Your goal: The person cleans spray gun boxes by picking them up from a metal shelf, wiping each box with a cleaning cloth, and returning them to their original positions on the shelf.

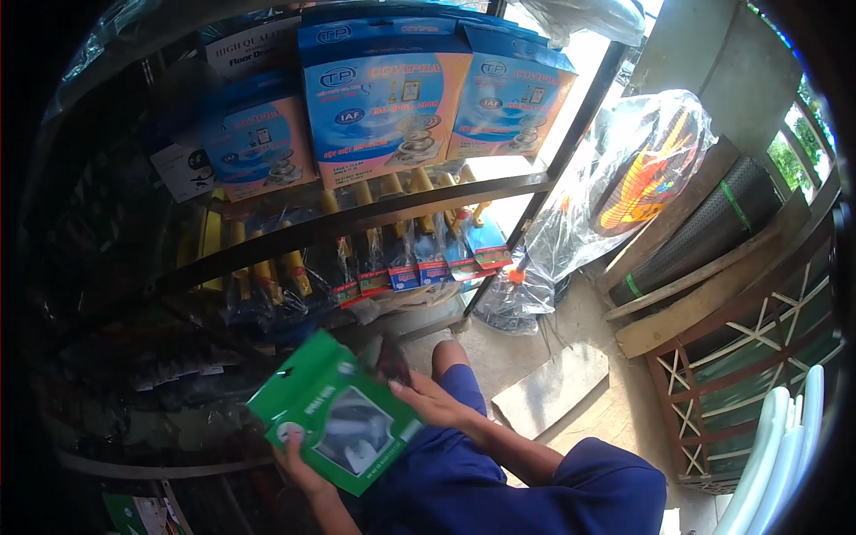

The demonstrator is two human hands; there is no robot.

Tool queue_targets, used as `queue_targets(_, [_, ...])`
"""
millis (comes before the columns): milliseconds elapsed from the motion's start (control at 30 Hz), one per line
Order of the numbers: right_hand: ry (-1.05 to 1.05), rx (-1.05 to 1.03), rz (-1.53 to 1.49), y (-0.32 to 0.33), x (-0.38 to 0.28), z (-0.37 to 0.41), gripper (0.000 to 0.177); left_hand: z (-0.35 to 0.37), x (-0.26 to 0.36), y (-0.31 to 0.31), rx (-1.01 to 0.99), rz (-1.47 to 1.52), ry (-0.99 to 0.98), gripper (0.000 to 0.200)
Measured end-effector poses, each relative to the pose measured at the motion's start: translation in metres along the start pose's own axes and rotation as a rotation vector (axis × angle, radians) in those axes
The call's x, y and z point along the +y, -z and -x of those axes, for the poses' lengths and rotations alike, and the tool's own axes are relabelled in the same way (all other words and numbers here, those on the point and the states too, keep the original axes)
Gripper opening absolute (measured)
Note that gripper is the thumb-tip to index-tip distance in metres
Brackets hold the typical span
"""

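A green box [314, 394] with a clear window showing a pale item is tilted in front of my lap. My left hand [299, 459] grips its lower left edge, the thumb on the front face. At the box's right side is my right hand [423, 399], its fingers closed round a dark, blurred item [392, 361] that I cannot make out.
Blue and pink boxes [383, 98] stand on the upper shelf of a dark metal rack [374, 214]. Yellow-handled tools [299, 272] in plastic fill the level below. To the right are a plastic-wrapped item [624, 178], a dark roll [704, 227] and pale tubes [767, 455].
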State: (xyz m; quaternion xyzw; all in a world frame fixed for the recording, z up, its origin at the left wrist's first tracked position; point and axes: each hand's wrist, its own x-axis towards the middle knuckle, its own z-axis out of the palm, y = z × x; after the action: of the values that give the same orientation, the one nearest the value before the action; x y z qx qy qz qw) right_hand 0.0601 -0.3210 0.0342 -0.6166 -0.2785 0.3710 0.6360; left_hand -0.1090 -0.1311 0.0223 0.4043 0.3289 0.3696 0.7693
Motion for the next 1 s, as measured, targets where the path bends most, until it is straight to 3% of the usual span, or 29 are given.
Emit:
queue_targets(167, [0.258,0.067,0.218,-0.007,0.021,0.011,0.033,-0.008,0.007,0.000,0.051,0.031,-0.003,0.043])
queue_targets(233, [0.248,0.079,0.207,-0.011,0.024,0.016,0.030,-0.003,0.004,-0.003,0.032,0.015,-0.014,0.045])
queue_targets(367, [0.556,0.173,0.293,-0.042,-0.007,0.007,0.047,0.001,-0.020,0.000,-0.102,-0.215,-0.090,0.056])
queue_targets(467, [0.793,0.134,0.645,-0.070,0.005,-0.006,0.063,0.006,-0.033,-0.002,-0.134,-0.255,0.007,0.056])
queue_targets(600, [0.763,0.079,0.822,-0.078,-0.007,-0.001,0.069,0.007,-0.039,0.001,-0.130,-0.134,-0.020,0.056])
queue_targets(700, [0.660,0.237,0.958,-0.054,0.013,-0.016,0.068,0.015,-0.027,-0.014,-0.114,-0.028,-0.007,0.058])
queue_targets(800, [0.577,0.429,0.746,-0.025,0.010,-0.030,0.065,0.023,-0.026,-0.014,-0.202,-0.289,-0.089,0.061])
queue_targets(900, [0.483,0.490,0.622,-0.021,0.004,-0.034,0.061,0.029,-0.021,-0.028,-0.266,-0.300,0.021,0.065])
queue_targets(1000, [0.561,0.505,0.662,-0.042,-0.014,-0.034,0.058,0.027,-0.034,-0.021,-0.337,-0.441,0.043,0.064])
